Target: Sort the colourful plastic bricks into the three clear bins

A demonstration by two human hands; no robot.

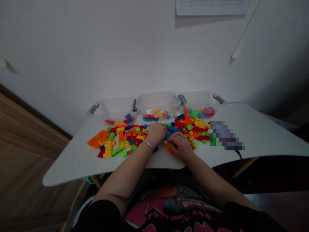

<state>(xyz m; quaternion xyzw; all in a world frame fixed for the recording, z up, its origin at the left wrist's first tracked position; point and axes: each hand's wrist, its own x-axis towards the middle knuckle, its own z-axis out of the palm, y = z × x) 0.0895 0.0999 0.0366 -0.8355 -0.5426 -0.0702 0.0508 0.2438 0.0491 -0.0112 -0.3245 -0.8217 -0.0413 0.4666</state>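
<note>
Head view. Toy building bricks (185,121) heaped loose across the middle of the desk (263,132), both sides of the hands. Left hand (157,132) and right hand (180,145) nearly meet in the heap, fingers bent; cannot tell whether either grips a brick. Blue studded brick (172,129) lies between them.

Risks, my judgement: a sweeping forearm could push bricks off the near edge, the green bar (118,151) among the closer ones; crowding and dim light could lead to a wrong pick.

Desk white, round-cornered. Along its back, three clear bins: left (118,103), middle (156,99), right (199,97), each part-filled. Pixelated object (224,134) at right. Pale wall (96,48) behind, printed sheet (212,8) above; wooden panel (29,158) at left.
</note>
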